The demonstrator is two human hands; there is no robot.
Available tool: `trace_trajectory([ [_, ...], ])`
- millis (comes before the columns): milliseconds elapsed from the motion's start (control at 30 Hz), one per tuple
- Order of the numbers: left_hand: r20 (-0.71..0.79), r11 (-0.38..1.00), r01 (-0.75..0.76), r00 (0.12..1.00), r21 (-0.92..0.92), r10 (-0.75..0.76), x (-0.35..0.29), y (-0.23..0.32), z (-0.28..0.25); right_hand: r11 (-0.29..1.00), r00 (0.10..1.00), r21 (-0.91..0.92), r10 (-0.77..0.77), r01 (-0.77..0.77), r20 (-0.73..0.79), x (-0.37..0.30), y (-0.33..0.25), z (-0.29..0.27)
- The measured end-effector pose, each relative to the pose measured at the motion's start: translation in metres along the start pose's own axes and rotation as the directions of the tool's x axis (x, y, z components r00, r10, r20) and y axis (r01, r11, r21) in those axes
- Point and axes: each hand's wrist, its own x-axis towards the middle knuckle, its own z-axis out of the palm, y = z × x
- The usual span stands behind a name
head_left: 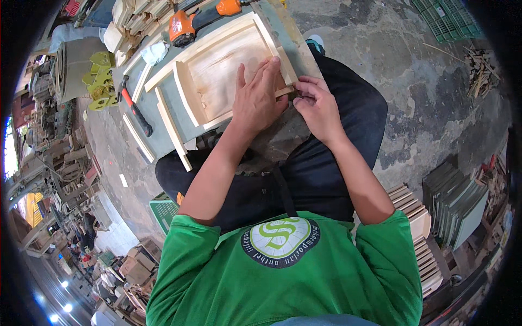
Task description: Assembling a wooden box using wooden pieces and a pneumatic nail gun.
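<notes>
A shallow pale wooden frame (185, 92) with a thin wooden panel inside lies on the bench in front of me. My left hand (256, 98) rests over its near right part, fingers stretched across the panel and thumb by the near edge. At the near right corner, my right hand (318, 108) has its thumb and fingers closed at the end of a short wooden strip (284, 91). The fingers partly hide the strip's end. Another short wood piece (286, 64) sits along the frame's right side.
On the grey-green bench (163, 95) lie a red-and-black-handled hammer (136, 108), loose wooden strips (171, 125), crumpled white plastic (155, 52) and an orange-and-black power tool (185, 27). Stacked wood pieces (128, 24) rise behind. Green crates (448, 19) and slat stacks (413, 212) stand on the floor.
</notes>
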Motion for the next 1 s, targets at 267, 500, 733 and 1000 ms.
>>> trace_trajectory([
  [267, -0.029, 1.0, 0.02, 0.999, -0.01, -0.02, 0.0, 0.0, 0.001, 0.991, 0.997, -0.115, -0.064, 0.07, 0.052, 0.005, 0.003, -0.008],
  [500, -0.009, 0.999, 0.028, 1.0, -0.021, -0.028, 0.001, 0.0, 0.002, 0.993, 0.993, -0.073, -0.086, 0.092, 0.076, 0.012, 0.007, -0.02],
  [733, -0.01, 0.999, 0.033, 0.999, -0.017, -0.033, 0.0, -0.002, 0.002, 0.877, 0.937, -0.354, -0.349, 0.323, -0.01, 0.007, -0.02, -0.012],
  [1000, -0.042, 1.0, 0.007, 0.999, 0.003, -0.007, 0.001, -0.001, 0.0, 0.542, 0.812, -0.654, -0.549, 0.528, 0.2, 0.013, -0.025, -0.016],
])
